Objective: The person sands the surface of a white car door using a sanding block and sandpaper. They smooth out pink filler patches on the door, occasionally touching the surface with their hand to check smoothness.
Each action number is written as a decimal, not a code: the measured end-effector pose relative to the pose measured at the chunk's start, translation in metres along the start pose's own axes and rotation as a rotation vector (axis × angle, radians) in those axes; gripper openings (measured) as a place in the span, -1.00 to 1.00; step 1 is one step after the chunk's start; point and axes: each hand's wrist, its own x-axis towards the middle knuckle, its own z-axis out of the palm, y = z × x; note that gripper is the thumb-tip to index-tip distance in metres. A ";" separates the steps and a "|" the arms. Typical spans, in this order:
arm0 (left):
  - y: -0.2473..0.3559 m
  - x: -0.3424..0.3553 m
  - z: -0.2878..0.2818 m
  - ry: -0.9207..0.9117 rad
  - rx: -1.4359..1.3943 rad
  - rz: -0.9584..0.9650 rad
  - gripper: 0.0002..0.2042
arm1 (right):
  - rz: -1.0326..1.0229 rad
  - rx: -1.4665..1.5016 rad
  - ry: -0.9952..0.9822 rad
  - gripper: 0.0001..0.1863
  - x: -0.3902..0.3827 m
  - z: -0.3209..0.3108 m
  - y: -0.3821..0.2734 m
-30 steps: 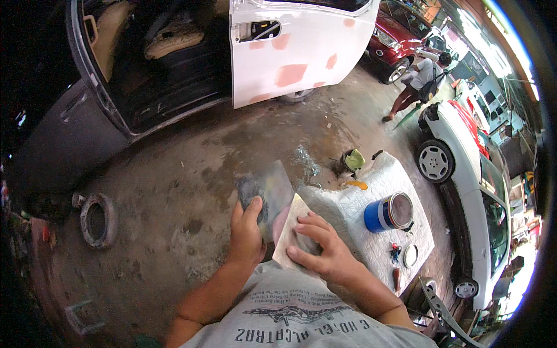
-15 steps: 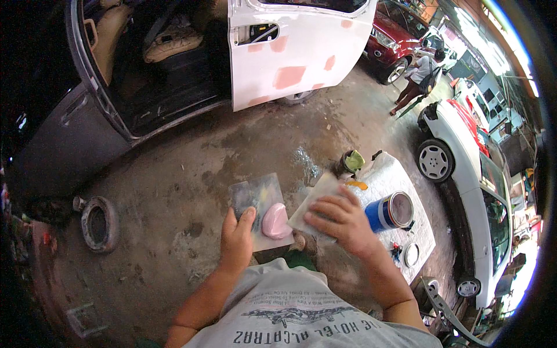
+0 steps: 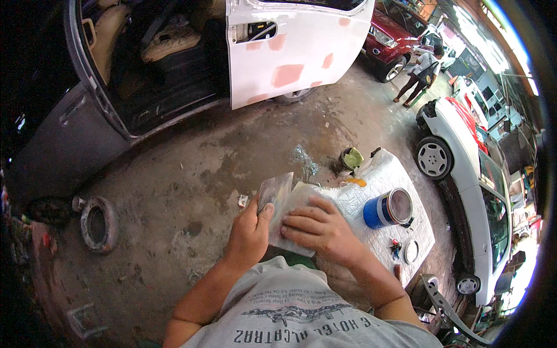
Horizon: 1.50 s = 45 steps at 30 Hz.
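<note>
My left hand (image 3: 248, 231) grips a flat, cloudy plastic mixing board (image 3: 275, 189) by its near-left edge, thumb on top. In my right hand (image 3: 326, 231) is a thin, pale, flexible spreader (image 3: 299, 199), pressed down by the fingers laid across it. The spreader lies against or just over the board, its face tilted to the left. The pink putty seen earlier on the board is hidden now. Both hands are in front of my shirt. To the right of my right hand stands a blue can (image 3: 378, 213) with a silver rim.
A silver-covered table (image 3: 419, 223) bears the can, a round lid (image 3: 411, 252) and a yellow spreader (image 3: 355, 181). Beyond stands a white car door (image 3: 325, 35) with pink patches. A tyre (image 3: 100, 225) lies left; a white car (image 3: 473, 174) stands right. A person (image 3: 422, 75) walks behind.
My right hand has brought the spreader left onto or over the board. The board has tilted, and the pink putty has gone from sight. The person in the background has stepped slightly.
</note>
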 end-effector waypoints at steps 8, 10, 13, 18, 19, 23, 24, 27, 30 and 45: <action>0.010 0.002 0.001 0.191 0.139 0.105 -0.70 | -0.025 0.001 -0.094 -0.57 -0.011 0.018 -0.022; 0.014 0.002 -0.002 0.214 0.103 0.148 -0.70 | 0.020 0.022 -0.085 -0.57 -0.015 0.017 -0.023; 0.010 0.008 -0.008 0.242 0.037 0.114 -0.70 | 0.134 0.148 0.074 -0.55 -0.020 0.010 -0.026; -0.013 0.003 0.014 0.262 -0.973 -0.374 -0.69 | 0.341 0.549 0.303 -0.36 -0.009 0.008 -0.057; -0.016 0.001 0.016 0.261 -1.001 -0.384 -0.70 | 0.342 0.512 0.306 -0.34 -0.011 0.017 -0.054; -0.035 -0.009 0.018 0.291 -1.082 -0.465 -0.71 | 0.216 0.281 0.321 -0.27 -0.022 0.060 -0.032; -0.041 -0.011 0.017 0.315 -1.076 -0.484 -0.71 | 0.254 0.294 0.303 -0.27 -0.031 0.077 -0.023; -0.059 -0.016 0.015 0.360 -1.083 -0.513 -0.67 | 0.351 0.336 0.196 -0.25 -0.036 0.087 -0.008; -0.062 -0.014 0.007 0.393 -1.128 -0.557 -0.65 | 0.388 0.290 0.073 -0.21 -0.035 0.089 0.009; -0.102 0.046 -0.066 0.318 -1.035 -0.571 -0.55 | 1.131 1.416 0.388 -0.60 0.019 0.133 0.123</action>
